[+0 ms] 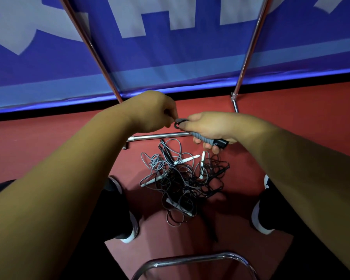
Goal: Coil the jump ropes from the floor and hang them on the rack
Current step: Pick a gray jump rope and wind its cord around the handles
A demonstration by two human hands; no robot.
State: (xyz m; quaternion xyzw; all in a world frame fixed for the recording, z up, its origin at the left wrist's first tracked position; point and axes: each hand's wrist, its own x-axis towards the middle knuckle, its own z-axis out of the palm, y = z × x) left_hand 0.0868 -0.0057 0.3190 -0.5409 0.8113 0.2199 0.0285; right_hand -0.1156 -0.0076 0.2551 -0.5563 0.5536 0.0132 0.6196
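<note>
Banner: a big blue banner with pale grey letters is hanging behind the rope pile, at the far edge of the floor.
Floor: the red floor is lying under the rope pile and spreading out on every side of it.
Rack: two shiny metal rack poles are rising up past the rope pile, in front of the banner, and a low rack bar is lying on the floor just beyond the pile.
Curved tube: a bent metal tube is showing on the near side of the rope pile, down by the person.
Shoes: one dark shoe with a white sole is standing left of the rope pile and the other shoe is standing right of it.
Rope pile: a messy rope pile of grey and black jump ropes is lying on the floor, with white handles poking out of it.
Coiled rope: a grey coiled rope with a black handle end is being held in the air just above the far side of the rope pile.
Right hand: the right hand is clamping its fingers around the coiled rope.
Left hand: the left hand is pinching its fingertips together on the small loop at the end of the coiled rope, just above the far edge of the rope pile.
</note>
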